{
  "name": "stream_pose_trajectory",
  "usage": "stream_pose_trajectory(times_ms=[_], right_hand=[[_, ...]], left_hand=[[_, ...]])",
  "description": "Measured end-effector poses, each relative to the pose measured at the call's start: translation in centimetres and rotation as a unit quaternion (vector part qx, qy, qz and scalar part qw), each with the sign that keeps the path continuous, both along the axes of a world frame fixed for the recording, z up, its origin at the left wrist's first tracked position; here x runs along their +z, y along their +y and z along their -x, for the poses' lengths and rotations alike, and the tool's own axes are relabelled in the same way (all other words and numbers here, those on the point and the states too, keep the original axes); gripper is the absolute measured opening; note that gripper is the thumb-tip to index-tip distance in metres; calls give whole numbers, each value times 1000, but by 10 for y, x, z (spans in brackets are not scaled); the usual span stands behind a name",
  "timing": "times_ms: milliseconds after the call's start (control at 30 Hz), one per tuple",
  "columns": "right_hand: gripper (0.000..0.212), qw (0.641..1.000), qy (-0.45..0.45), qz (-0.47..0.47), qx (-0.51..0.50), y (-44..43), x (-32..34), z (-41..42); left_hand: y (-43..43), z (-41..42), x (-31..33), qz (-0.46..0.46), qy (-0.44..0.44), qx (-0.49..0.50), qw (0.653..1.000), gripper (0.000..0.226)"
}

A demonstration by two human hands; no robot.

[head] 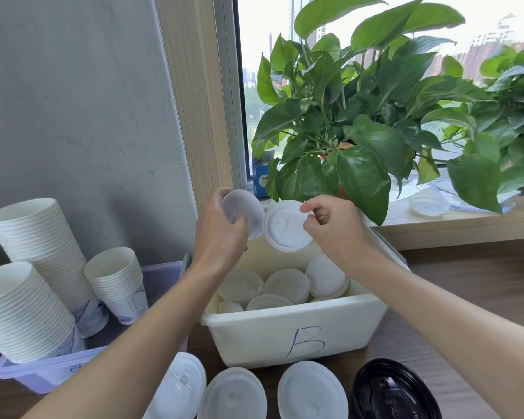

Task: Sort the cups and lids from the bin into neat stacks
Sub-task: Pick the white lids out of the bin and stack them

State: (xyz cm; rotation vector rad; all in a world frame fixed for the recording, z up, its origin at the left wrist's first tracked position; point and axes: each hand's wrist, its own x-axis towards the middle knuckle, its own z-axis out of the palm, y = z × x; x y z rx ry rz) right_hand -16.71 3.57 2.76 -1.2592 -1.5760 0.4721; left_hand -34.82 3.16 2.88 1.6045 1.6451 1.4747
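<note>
Two lids up over white bin "B" (pixel 294 311): L hand (pixel 221 234) grips translucent lid (pixel 245 208), R hand (pixel 338 226) pinches white lid (pixel 283 229) by rim, prob. to compare types b4 stacking.

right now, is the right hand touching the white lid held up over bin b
Touching. The head view shows the right hand pinching the upper right rim of the white lid between thumb and fingers.

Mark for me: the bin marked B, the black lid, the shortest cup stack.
bin marked B (pixel 254 334): head view, front wall.
black lid (pixel 387 391): head view, its top face.
shortest cup stack (pixel 124 282): head view, stacked rims.
</note>
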Motion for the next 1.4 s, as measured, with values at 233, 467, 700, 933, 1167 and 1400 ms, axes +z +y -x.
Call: stream_pose_trajectory(times_ms=[233, 467, 700, 933, 1167, 1400], right_hand=[[29, 998, 19, -48, 37, -2, 0, 2], [24, 993, 9, -69, 92, -3, -2, 4], [30, 991, -15, 18, 134, -4, -6, 6], [38, 991, -19, -63, 113, -7, -1, 6], [38, 990, -28, -75, 114, -7, -1, 6], [51, 989, -37, -59, 128, -8, -1, 6]], left_hand=[[-9, -9, 7, 53, -94, -121, 987, 33], [-13, -11, 2, 64, -46, -220, 972, 46], [-16, -13, 0, 25, 3, -251, 968, 53], [-13, -12, 0, -37, 34, -261, 964, 41], [-13, -10, -2, -69, 21, -284, 956, 47], [-7, -10, -6, -86, 53, -265, 959, 45]])
